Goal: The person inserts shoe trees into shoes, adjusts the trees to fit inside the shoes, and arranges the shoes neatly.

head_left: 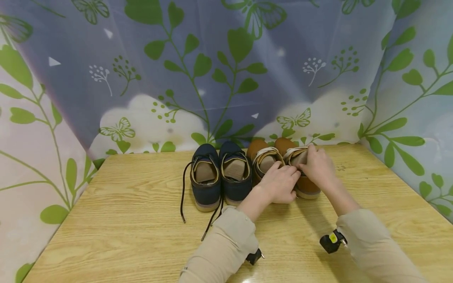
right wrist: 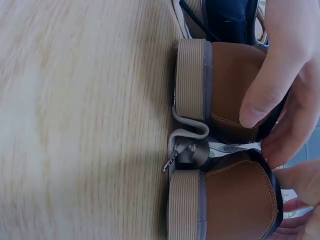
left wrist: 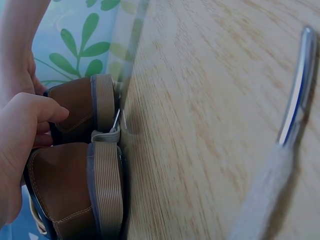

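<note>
A pair of brown leather shoes with pale laces stands side by side on the table, toes toward the back. My left hand [head_left: 279, 184] grips the left brown shoe [right wrist: 235, 90] at its heel, thumb on the outside leather and fingers over the collar. My right hand [head_left: 320, 167] holds the right brown shoe [head_left: 307, 184] at the collar, near its opening; some of those fingers are hidden. A pale shoelace [right wrist: 187, 131] with a metal tip hangs in the gap between the two heels.
Just left stands a navy pair, a left navy shoe [head_left: 207, 194] and a right navy shoe [head_left: 238, 190], dark laces trailing onto the wooden table [head_left: 134, 220]. A leaf-printed cloth [head_left: 226, 78] rises behind and at both sides.
</note>
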A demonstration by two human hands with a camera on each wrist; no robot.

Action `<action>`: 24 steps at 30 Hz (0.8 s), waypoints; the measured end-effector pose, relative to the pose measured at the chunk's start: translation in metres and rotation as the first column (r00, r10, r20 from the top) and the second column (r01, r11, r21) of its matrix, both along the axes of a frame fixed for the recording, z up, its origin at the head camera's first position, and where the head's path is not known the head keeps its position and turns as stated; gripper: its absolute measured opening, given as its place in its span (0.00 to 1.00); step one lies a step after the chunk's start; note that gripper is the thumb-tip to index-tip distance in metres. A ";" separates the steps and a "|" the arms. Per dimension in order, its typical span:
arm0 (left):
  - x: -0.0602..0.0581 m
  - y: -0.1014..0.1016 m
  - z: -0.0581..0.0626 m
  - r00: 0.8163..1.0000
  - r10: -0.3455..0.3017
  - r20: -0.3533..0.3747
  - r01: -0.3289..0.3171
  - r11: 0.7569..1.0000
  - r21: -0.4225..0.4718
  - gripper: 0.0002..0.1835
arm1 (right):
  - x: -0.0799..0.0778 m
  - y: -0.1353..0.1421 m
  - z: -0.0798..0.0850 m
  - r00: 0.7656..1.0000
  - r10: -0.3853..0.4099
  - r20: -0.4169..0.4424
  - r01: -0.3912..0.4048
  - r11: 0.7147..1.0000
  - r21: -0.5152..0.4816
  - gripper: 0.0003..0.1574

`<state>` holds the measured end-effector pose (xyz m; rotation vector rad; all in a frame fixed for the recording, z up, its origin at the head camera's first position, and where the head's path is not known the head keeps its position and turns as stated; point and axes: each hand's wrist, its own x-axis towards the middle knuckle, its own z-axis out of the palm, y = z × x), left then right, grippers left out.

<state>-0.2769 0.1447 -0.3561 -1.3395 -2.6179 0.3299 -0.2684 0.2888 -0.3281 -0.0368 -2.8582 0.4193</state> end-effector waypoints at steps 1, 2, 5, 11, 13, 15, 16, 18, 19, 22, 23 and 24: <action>0.000 0.000 0.000 1.000 0.000 -0.001 0.000 1.000 -0.001 0.33 | 0.000 0.000 0.000 1.000 -0.002 -0.002 0.002 1.000 0.002 0.42; 0.000 0.000 0.000 1.000 0.000 -0.002 0.000 1.000 -0.002 0.33 | -0.001 0.000 -0.001 1.000 -0.004 -0.005 0.004 1.000 0.006 0.43; 0.000 0.000 0.000 1.000 0.003 -0.002 -0.003 1.000 -0.001 0.33 | -0.002 0.000 -0.001 1.000 -0.007 -0.014 0.007 1.000 0.009 0.42; 0.000 -0.001 0.001 1.000 0.005 0.006 -0.005 1.000 0.000 0.33 | -0.003 -0.001 -0.003 1.000 -0.006 -0.029 0.006 1.000 0.001 0.38; 0.000 -0.001 0.001 1.000 0.006 0.005 -0.006 1.000 -0.003 0.33 | -0.004 -0.001 -0.004 0.999 -0.007 -0.036 0.007 1.000 0.002 0.37; 0.000 -0.001 0.001 1.000 0.005 0.003 -0.005 1.000 -0.005 0.33 | -0.004 -0.001 -0.006 0.999 -0.010 -0.042 0.010 1.000 0.006 0.38; 0.000 -0.001 0.001 1.000 0.004 -0.001 -0.004 1.000 -0.007 0.33 | -0.004 -0.001 -0.006 0.999 -0.012 -0.044 0.013 1.000 0.006 0.38; 0.000 -0.001 0.000 1.000 0.002 -0.005 -0.002 1.000 -0.008 0.33 | -0.005 -0.001 -0.007 0.999 -0.017 -0.048 0.017 1.000 0.006 0.39; 0.001 0.000 0.000 1.000 0.001 -0.008 -0.001 1.000 -0.008 0.33 | -0.005 -0.001 -0.008 0.999 -0.019 -0.049 0.019 1.000 0.006 0.39; 0.001 0.000 0.000 1.000 0.001 -0.010 -0.001 1.000 -0.008 0.32 | -0.006 -0.001 -0.009 0.998 -0.024 -0.056 0.024 1.000 0.005 0.38; 0.001 0.000 0.000 1.000 0.002 -0.010 -0.002 1.000 -0.006 0.32 | -0.006 -0.001 -0.010 0.998 -0.026 -0.061 0.027 1.000 0.007 0.37; 0.001 0.000 0.001 1.000 0.002 -0.011 -0.002 1.000 -0.007 0.33 | -0.007 -0.001 -0.010 0.997 -0.028 -0.066 0.029 1.000 0.010 0.37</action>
